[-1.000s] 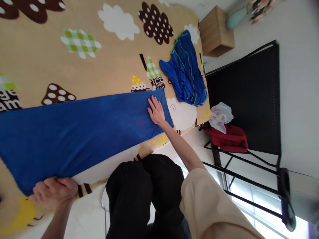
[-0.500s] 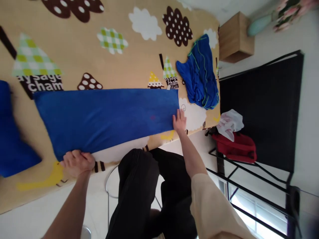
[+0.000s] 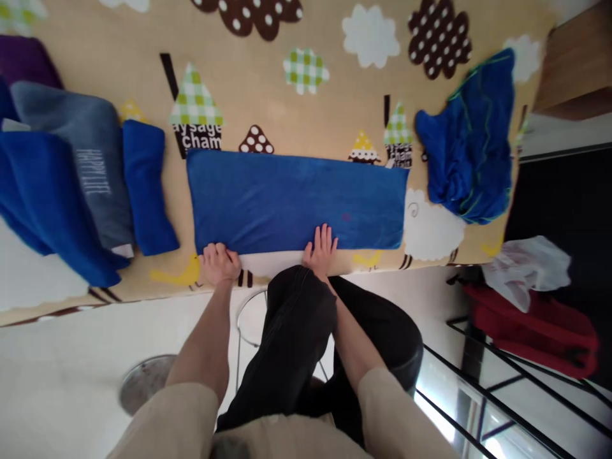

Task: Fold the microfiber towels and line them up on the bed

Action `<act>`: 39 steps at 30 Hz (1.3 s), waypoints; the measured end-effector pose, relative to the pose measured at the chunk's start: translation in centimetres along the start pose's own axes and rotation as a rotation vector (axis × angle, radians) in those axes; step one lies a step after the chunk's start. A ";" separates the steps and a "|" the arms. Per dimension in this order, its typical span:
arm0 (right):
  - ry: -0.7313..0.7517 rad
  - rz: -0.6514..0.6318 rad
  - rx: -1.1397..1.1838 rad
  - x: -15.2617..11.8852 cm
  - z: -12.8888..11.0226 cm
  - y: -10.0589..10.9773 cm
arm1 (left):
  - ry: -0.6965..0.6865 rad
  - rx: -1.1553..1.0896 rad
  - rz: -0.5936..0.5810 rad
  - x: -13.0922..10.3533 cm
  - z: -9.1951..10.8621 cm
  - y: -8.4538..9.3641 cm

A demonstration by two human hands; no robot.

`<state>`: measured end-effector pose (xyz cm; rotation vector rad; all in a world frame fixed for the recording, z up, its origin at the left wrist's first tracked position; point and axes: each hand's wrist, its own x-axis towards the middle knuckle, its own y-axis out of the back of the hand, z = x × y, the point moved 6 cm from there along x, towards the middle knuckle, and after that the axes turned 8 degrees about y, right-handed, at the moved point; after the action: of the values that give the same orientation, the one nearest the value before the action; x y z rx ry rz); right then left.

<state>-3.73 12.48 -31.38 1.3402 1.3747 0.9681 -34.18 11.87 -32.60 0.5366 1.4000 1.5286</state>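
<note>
A blue towel (image 3: 287, 197) lies as a long, flat strip along the near edge of the patterned bedspread (image 3: 268, 83). At its lower left corner is my left hand (image 3: 220, 262), its fingers curled together; whether cloth is pinched beneath them I cannot make out. My right hand (image 3: 321, 250) rests on the lower edge, right of the middle, fingers spread and lying flat on the cloth. To the right of the strip sits a crumpled blue cloth (image 3: 471, 140) with green seams.
At the left lie a small folded blue cloth (image 3: 147, 191), a grey one (image 3: 90, 159) and another blue one (image 3: 52, 197). A red bag (image 3: 535, 331) under a plastic bag (image 3: 526, 264) is at the right. Round stools stand below the bed edge.
My right hand has moved left from the strip's right end to its lower edge. The view has shifted left, showing more folded cloths. My left hand remains at the lower left corner.
</note>
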 end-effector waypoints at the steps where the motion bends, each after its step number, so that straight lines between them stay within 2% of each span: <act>1: 0.002 0.011 0.013 0.1 0.3 0.0 | 0.000 0.009 0.008 -0.1 0.0 0.0; 5: 0.037 0.097 0.041 0.2 1.1 0.1 | -0.003 0.026 0.052 -0.3 -0.1 0.1; 9: 0.070 0.182 0.034 -0.1 0.8 0.0 | -0.020 0.073 0.105 -0.4 -0.1 0.3; 15: 0.060 0.173 0.087 0.0 0.6 0.1 | -0.036 0.126 0.159 -0.4 -0.1 0.8; 21: 0.057 0.193 0.137 0.3 0.4 0.3 | -0.058 0.073 0.229 -0.4 -0.3 1.4; 26: 0.058 0.230 0.158 0.4 0.3 0.5 | -0.097 0.038 0.260 -0.5 0.4 2.4; 29: 0.057 0.246 0.159 0.6 0.2 0.7 | -0.134 0.065 0.221 -0.4 1.4 3.7; 31: 0.052 0.255 0.157 0.7 0.2 0.8 | -0.215 0.062 0.149 -0.5 3.1 4.5; 34: 0.050 0.252 0.166 0.8 0.2 0.8 | -0.511 0.060 0.025 -1.9 8.4 4.7; 37: 0.050 0.236 0.179 0.7 0.3 0.6 | -0.823 0.106 -0.041 -3.4 15.0 3.3; 39: 0.051 0.232 0.181 0.6 0.3 0.6 | -0.923 0.153 -0.097 -2.9 18.2 1.6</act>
<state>-3.28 13.14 -30.97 1.6490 1.3928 1.0562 -18.42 18.85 -25.91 1.0779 0.7919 0.8835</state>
